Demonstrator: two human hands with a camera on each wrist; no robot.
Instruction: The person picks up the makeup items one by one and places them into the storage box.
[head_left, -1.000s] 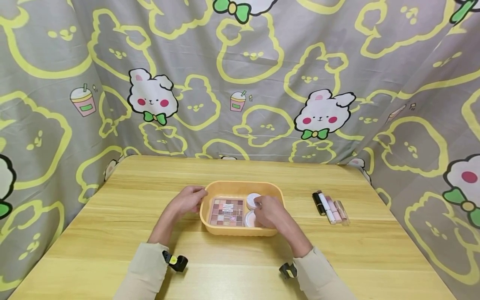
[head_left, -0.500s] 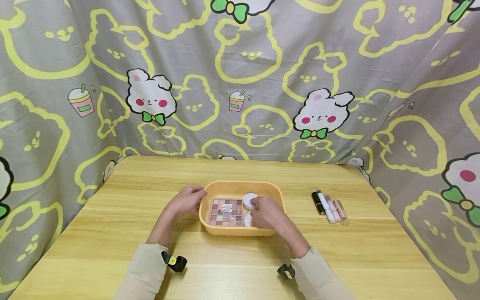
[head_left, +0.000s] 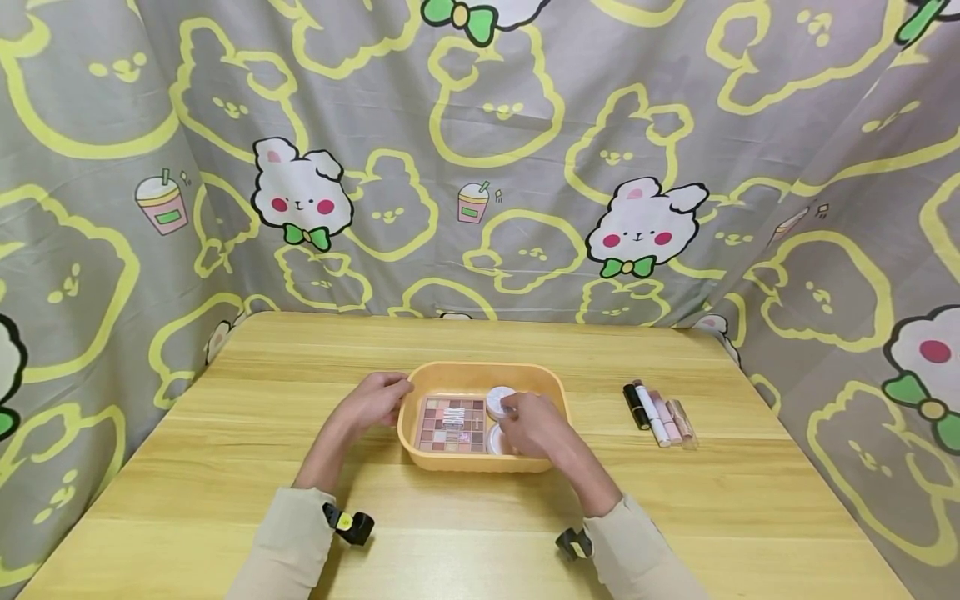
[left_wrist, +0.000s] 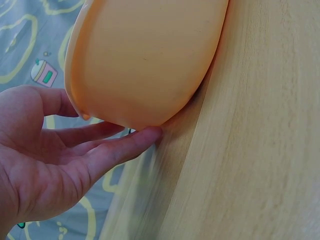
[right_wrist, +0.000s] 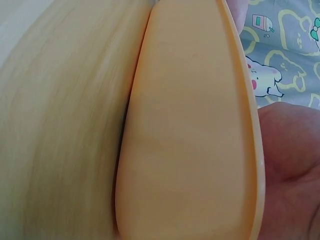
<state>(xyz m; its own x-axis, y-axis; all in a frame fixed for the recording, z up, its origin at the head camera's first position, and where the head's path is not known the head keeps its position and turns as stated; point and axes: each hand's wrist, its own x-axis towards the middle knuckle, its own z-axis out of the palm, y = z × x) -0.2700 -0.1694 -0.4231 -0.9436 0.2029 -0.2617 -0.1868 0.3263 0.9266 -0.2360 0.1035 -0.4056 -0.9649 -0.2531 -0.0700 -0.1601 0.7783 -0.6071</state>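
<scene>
Currently, the head view shows an orange tray (head_left: 480, 462) on the wooden table (head_left: 480, 542), with a palette (head_left: 453, 435) in its left part and two round white cases (head_left: 497, 400) beside it. The left hand (head_left: 377, 400) touches the tray's left end; the right hand (head_left: 536, 423) reaches inside, bent fingers at the cases. Several slim tubes (head_left: 652, 414) lie side by side near the tray's right end. In the left wrist view, the left hand is partly open, its fingers loosely bent against the tray's outer wall. In the right wrist view, that wall hides the right fingers, so I cannot tell whether they grip a case.
</scene>
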